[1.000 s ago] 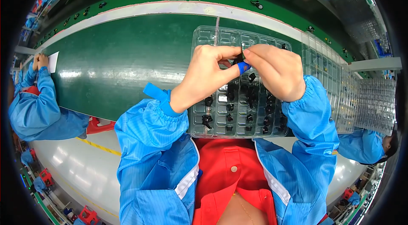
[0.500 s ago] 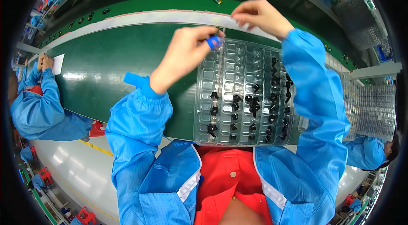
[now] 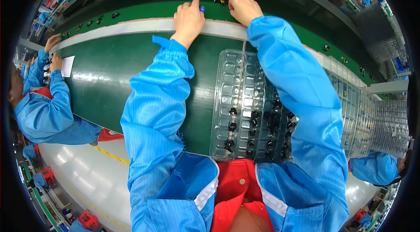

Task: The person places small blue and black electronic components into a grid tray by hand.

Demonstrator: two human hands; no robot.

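— Left hand (image 3: 189, 18)?
— Stretched far over the green counter (image 3: 113, 79), narrow grip pinching a small blue part (image 3: 202, 8).
— Right hand (image 3: 243, 8)?
— Just beside, fingers curled, grip impossible to tell; clear tray (image 3: 238, 100) well behind.

Two hands: left hand (image 3: 188, 19), right hand (image 3: 243, 8); one blue piece (image 3: 202, 9); one near clear tray (image 3: 245, 105).

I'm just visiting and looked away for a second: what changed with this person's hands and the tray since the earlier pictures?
Both hands moved away from above the clear tray, reaching forward to the far green strip. The left hand carried the small blue piece along, pinched in its fingertips; the right hand now rests curled beside it, with nothing visible in it. The tray with its small black parts stayed on the green belt.
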